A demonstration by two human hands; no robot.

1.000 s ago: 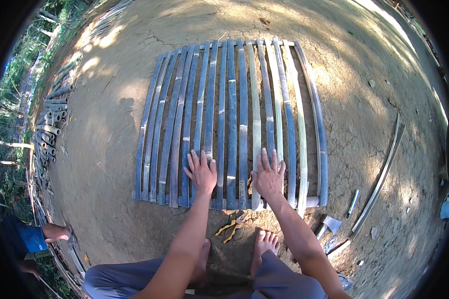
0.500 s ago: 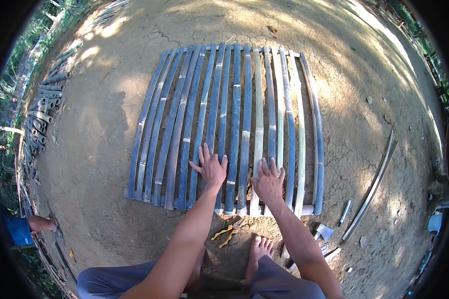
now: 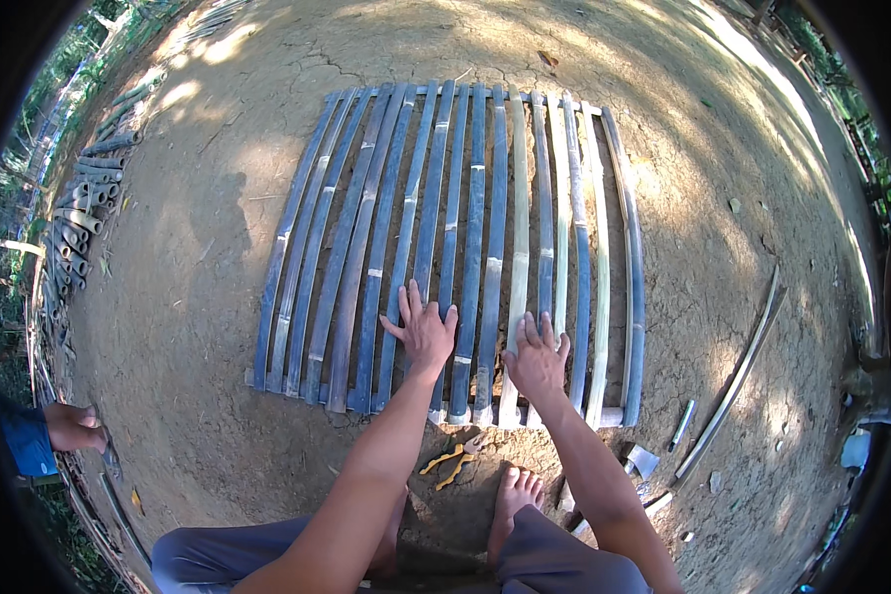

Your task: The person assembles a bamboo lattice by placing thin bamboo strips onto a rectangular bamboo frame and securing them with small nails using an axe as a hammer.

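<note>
A slatted bamboo panel [image 3: 367,228] lies flat on the dirt. Its long split strips, mostly grey-blue with a few pale ones, run away from me across crosspieces at the near and far ends. My left hand [image 3: 426,332] rests on strips near the panel's middle, fingers spread. To its right, my right hand [image 3: 538,361] lies on a pale strip [image 3: 517,259] and the darker one beside it, fingers stretched out. Neither hand holds anything. Parts of the strips are hidden under my hands and forearms.
Yellow-handled pliers [image 3: 449,463] lie before my feet. By my right forearm are a metal-headed tool [image 3: 643,461], a short tube [image 3: 682,426] and long curved strips [image 3: 728,401]. Cut bamboo poles [image 3: 81,218] are piled at far left. Another person's leg [image 3: 69,429] shows at lower left.
Both hands stay on the panel in nearly the same place. The view has shifted slightly. The other person's foot at lower left looks slightly different in position.
</note>
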